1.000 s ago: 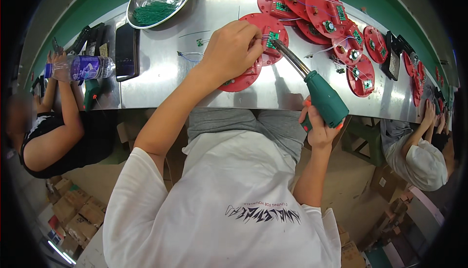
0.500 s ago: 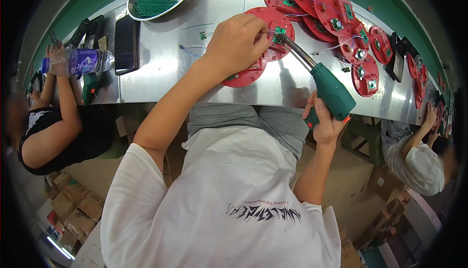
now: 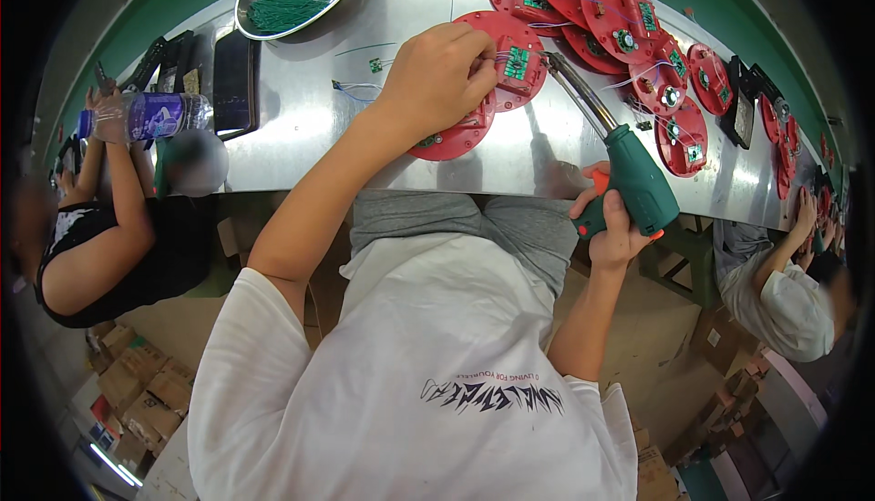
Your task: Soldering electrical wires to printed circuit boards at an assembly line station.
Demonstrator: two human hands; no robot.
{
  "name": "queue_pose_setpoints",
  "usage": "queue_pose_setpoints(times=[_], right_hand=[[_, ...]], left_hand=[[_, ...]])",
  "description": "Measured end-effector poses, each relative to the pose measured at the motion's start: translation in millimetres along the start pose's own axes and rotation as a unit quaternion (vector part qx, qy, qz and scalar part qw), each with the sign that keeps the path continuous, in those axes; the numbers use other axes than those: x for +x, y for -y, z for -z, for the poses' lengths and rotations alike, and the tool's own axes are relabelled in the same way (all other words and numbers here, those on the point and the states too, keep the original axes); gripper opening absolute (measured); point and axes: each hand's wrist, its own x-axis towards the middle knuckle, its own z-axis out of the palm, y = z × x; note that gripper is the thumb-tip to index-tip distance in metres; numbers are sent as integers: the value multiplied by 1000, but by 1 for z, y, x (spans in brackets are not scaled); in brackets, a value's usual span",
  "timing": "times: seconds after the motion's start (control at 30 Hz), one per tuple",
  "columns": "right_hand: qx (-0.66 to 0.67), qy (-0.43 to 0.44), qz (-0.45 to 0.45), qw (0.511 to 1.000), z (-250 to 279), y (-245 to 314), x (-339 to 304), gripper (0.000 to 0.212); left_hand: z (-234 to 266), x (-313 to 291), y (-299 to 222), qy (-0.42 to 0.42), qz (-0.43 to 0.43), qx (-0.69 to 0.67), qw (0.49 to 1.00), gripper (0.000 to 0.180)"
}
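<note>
My left hand [image 3: 436, 82] is closed in a pinch over a red round plate [image 3: 530, 38], its fingertips on thin wires beside a green circuit board [image 3: 516, 63]. My hand hides much of that plate and part of another red plate [image 3: 447, 146] nearer to me. A green soldering gun [image 3: 640, 180] with an orange-red trigger is gripped in my right hand [image 3: 612, 232], at the table's front edge. Its metal tip points up and left and stands just right of the plate, apart from the circuit board.
Several red plates with boards and wires [image 3: 612, 9] overlap at the back right. A metal bowl [image 3: 246, 22] of green wires stands back left, near a dark flat tray [image 3: 235, 82] and a plastic bottle [image 3: 169, 116]. Other people sit at both sides of the metal table [image 3: 301, 154].
The soldering gun has moved right, and its tip has left the circuit board. My left hand keeps its pinch, shifting only slightly.
</note>
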Motion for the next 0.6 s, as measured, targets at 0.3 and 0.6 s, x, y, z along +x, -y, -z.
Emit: queue_pose_setpoints(times=[0.3,0.6], right_hand=[[19,-68,-1,998,15,-4,-9,46],[18,-56,35,998,7,-4,1,41]], left_hand=[[101,28,35,-213,133,-87,964,23],[125,19,144,109,211,204,950,20]])
